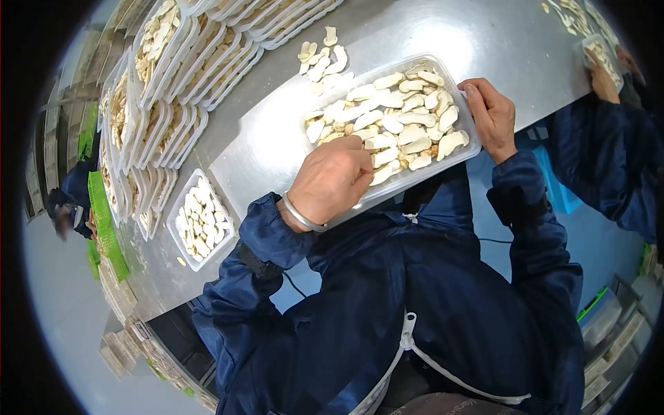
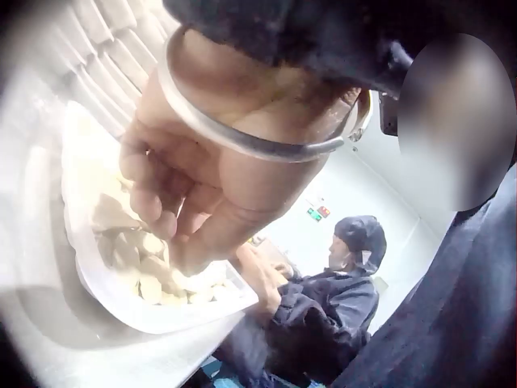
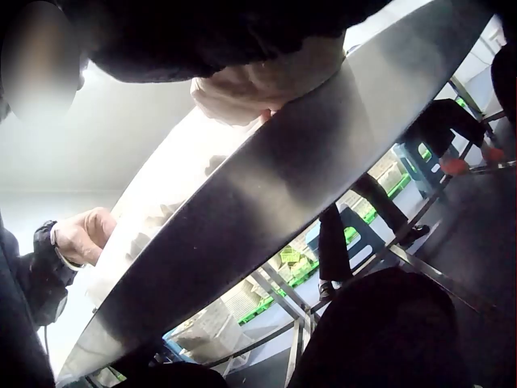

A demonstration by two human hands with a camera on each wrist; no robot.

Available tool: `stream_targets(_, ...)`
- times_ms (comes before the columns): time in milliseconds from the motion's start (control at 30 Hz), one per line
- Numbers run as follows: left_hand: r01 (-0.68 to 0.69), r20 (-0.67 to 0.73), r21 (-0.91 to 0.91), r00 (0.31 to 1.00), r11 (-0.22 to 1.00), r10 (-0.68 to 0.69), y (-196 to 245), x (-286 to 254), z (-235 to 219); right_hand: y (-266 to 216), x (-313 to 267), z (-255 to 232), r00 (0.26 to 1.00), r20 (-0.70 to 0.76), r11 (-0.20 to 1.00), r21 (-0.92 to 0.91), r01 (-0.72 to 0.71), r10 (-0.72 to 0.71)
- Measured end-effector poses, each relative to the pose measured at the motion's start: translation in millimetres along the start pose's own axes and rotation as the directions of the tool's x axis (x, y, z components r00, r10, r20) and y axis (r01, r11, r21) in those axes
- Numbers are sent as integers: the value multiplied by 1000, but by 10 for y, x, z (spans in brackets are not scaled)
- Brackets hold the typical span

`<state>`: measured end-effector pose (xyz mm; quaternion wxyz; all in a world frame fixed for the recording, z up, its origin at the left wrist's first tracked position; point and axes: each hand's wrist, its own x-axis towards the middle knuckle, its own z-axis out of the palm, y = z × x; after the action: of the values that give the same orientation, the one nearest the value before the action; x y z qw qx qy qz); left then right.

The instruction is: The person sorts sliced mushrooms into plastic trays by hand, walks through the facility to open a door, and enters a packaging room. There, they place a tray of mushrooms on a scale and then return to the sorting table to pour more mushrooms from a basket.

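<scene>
A clear plastic tray (image 1: 387, 185) full of pale sliced pieces (image 1: 417, 131) lies at the table's near edge in the head view. Over its left part is the left hand (image 1: 328, 181), a metal bangle at its wrist, fingers bent down at the slices. In the left wrist view the left hand (image 2: 218, 178) has curled fingers and the thumb low over slices (image 2: 151, 267); whether a slice is pinched is hidden. The right hand (image 1: 491, 119) grips the tray's right rim with bent fingers. In the right wrist view the right hand (image 3: 271, 81) is mostly hidden by its sleeve.
Stacked trays of slices (image 1: 155, 90) stand at the left on the metal table (image 1: 263, 104). A smaller filled tray (image 1: 200, 220) sits lower left. Loose slices (image 1: 324, 61) lie behind the large tray. Another person's hand (image 1: 604, 79) holds a tray at the upper right.
</scene>
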<state>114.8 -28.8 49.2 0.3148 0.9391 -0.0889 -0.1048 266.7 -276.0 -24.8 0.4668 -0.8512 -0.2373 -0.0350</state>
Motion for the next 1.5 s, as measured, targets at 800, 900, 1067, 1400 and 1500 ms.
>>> stream_targets(800, 275, -450, -29, 855, 961, -258, -863, 379, -670, -59, 8, -24, 998, 6, 993, 93, -68, 67)
stream_targets(900, 216, -430, 19, 883, 976, -187, -938, 596, -600, -98, 18, -52, 997, 35, 990, 119, -79, 75)
stream_targets(1067, 248, -367, 170, 914, 954, -172, -922, 798, -566, -100, 29, -55, 997, 32, 990, 122, -73, 69)
stream_targets(1400, 196, -416, -81, 884, 977, -212, -995, 612, -610, -67, 9, -29, 999, 6, 991, 128, -50, 49)
stream_targets(1500, 147, -360, -74, 919, 986, -164, -545, 446, -714, -70, 6, -24, 1000, -14, 993, 112, -24, 26)
